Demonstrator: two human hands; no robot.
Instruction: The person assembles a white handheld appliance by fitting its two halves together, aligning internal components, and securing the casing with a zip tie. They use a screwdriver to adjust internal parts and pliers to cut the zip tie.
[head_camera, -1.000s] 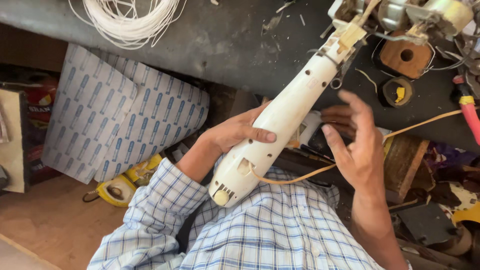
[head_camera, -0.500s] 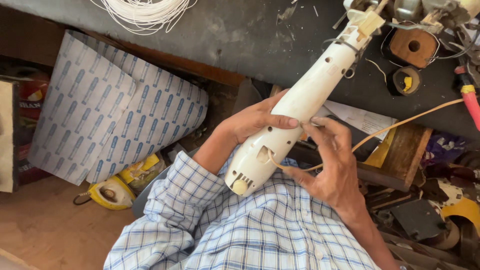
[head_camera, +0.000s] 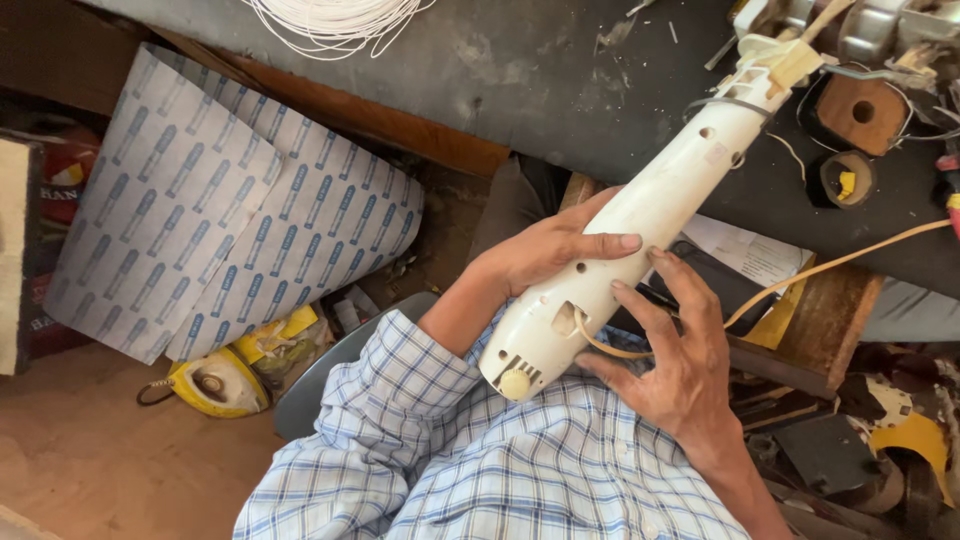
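The left hand (head_camera: 540, 255) wraps its fingers around the middle of a long white plastic housing (head_camera: 640, 225), thumb laid flat along the top face, the other fingers hidden behind the shell. The right hand (head_camera: 685, 365) has its fingers spread narrow against the lower edge of the same housing, two fingertips pressing the rim just beside a square opening where a tan cord (head_camera: 790, 285) comes out.

The housing lies tilted, its butt end with a yellow knob (head_camera: 515, 383) at about seven o'clock over the checked shirt (head_camera: 480, 460), its other end up at one o'clock on the dark workbench (head_camera: 520, 70) among metal parts and a strip of tape.

Risks, as I judge them — the cord loops under the right palm and runs off toward three o'clock, so any tug could snag it on the clutter there and jerk the housing. The far end looks only propped on the bench edge; a slip of the left grip could let it slide off. A yellow iron (head_camera: 215, 385) sits on the floor at eight o'clock, and white wire (head_camera: 330, 20) is coiled at twelve.
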